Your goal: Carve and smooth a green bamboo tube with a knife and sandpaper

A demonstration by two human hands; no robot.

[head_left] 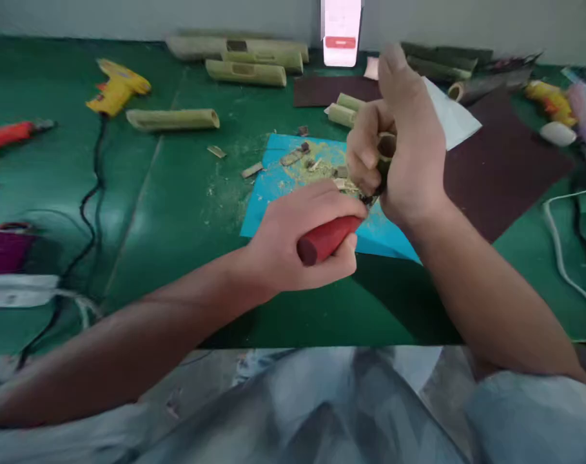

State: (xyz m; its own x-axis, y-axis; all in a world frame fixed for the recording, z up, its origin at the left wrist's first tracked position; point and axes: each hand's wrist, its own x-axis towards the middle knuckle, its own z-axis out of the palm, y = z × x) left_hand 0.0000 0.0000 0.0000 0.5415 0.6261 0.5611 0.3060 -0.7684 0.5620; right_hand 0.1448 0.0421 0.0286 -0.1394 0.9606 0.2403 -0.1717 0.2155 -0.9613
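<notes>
My left hand [302, 238] is wrapped round the red handle of a tool [329, 240], whose working end is mostly hidden where the two hands meet. Close beside and a little above it, my right hand [403, 135] grips a short bamboo tube [386, 145], its hollow end facing up between fingers and thumb. Beneath both hands lies a blue sheet [268, 200], strewn with sawdust [316, 158] and small bamboo offcuts [293, 156]. Whether the tool touches the tube cannot be made out.
Cut bamboo lengths [247, 73] lie at the back, with another bamboo piece [174, 120] left of centre. A yellow glue gun [118, 87] with a black cord and a red tool [7, 136] are at left. Brown sandpaper-like sheets [505, 161] lie right; a lit phone [341, 32] stands behind.
</notes>
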